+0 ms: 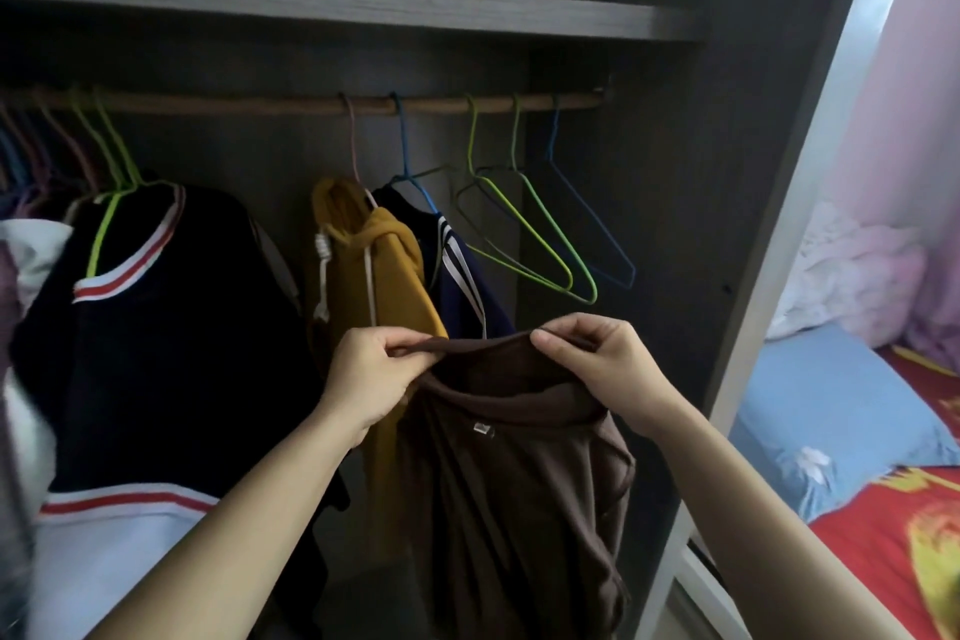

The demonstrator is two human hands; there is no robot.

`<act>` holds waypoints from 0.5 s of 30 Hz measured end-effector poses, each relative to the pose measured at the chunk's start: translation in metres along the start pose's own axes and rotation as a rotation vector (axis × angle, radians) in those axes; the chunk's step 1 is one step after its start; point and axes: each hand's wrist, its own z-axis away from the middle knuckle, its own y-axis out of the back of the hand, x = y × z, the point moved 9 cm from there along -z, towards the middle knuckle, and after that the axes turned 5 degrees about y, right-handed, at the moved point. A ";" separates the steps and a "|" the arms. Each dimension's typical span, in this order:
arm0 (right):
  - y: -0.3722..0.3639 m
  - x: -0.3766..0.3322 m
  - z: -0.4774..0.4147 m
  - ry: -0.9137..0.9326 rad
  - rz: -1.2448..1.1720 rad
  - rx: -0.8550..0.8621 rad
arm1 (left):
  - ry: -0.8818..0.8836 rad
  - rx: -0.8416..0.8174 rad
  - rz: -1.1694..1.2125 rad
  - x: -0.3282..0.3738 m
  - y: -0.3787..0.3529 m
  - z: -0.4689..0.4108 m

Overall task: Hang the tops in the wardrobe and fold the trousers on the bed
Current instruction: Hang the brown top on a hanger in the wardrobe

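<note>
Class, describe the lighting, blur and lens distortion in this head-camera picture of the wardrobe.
Head view: wardrobe interior dim, brown top in left hand and right hand reads dark; bed at right brighter; far-left clothes blurred; wide lens bends shelf and rail.

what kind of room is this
Most likely a bedroom: an open wardrobe with a hanging rail, and beside it a bed with a blue pillow.

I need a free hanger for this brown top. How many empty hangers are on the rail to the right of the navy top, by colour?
Green hangers: 2
Blue hanger: 1
Total: 3 empty hangers
</note>
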 end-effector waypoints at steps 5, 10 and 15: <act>0.000 -0.006 -0.011 0.088 0.545 -0.050 | 0.044 0.067 0.069 0.001 -0.004 0.007; 0.008 -0.045 -0.057 0.304 0.789 0.130 | 0.141 0.138 0.043 -0.001 -0.010 0.018; -0.001 -0.045 -0.116 0.214 1.252 0.093 | 0.099 0.208 -0.055 0.014 -0.004 0.033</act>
